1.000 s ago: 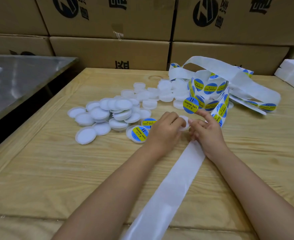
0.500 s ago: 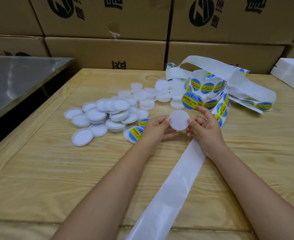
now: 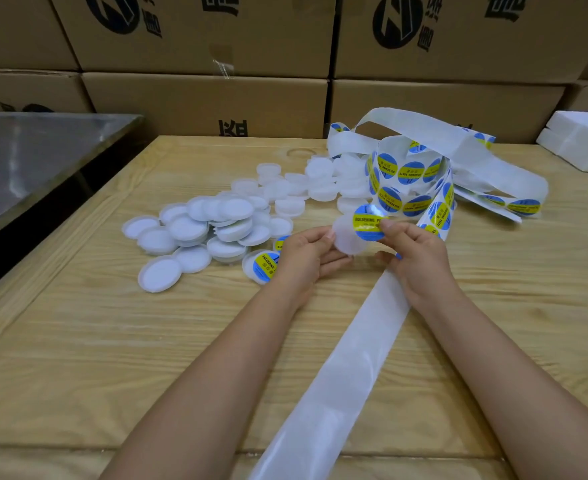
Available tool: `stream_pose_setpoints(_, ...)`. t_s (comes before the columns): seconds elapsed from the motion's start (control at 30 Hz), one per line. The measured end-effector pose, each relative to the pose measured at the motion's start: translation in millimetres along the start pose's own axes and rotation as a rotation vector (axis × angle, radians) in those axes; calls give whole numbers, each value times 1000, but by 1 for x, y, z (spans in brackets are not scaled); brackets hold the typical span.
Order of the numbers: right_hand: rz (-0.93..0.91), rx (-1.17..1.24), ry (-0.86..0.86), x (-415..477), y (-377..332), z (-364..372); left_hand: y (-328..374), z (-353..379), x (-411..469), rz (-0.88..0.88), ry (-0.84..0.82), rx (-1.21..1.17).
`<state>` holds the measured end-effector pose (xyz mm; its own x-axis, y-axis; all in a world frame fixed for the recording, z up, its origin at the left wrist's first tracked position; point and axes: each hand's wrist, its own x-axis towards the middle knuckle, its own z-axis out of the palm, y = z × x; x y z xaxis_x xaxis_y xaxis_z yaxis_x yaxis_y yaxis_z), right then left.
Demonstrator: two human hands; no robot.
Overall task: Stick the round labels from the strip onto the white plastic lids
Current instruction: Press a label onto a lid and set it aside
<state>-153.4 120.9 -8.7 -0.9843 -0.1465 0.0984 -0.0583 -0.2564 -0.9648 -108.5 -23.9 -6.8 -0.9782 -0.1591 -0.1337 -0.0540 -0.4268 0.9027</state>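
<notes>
My left hand (image 3: 306,256) holds a white plastic lid (image 3: 346,237) by its edge, tilted up above the wooden table (image 3: 112,341). My right hand (image 3: 415,258) pinches a round blue-and-yellow label (image 3: 368,221) whose lower left part overlaps the lid's top right. Tangled at the right rear is the label strip (image 3: 410,174), still carrying several labels. Its empty white backing (image 3: 337,393) runs from under my right hand toward the near edge. A pile of bare white lids (image 3: 213,226) lies left of my hands. A labelled lid (image 3: 264,266) rests by my left wrist.
Stacked cardboard boxes (image 3: 206,102) wall off the back of the table. A steel-topped surface (image 3: 36,157) stands to the left across a dark gap. White foam blocks (image 3: 583,140) sit at the far right.
My left hand has lifted the lid off the table and tilted it up. My right hand has brought the peeled label down and left, so it now overlaps the lid.
</notes>
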Motion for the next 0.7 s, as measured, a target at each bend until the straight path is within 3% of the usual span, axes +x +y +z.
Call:
stream_pose_setpoints(0.1, 46, -15, -60, -2, 2, 5, 1, -1, 0, -3, -25, -6)
stream_pose_setpoints(0.7, 36, -104, -9, 1, 10, 7, -1, -1, -1, 28, -36, 39)
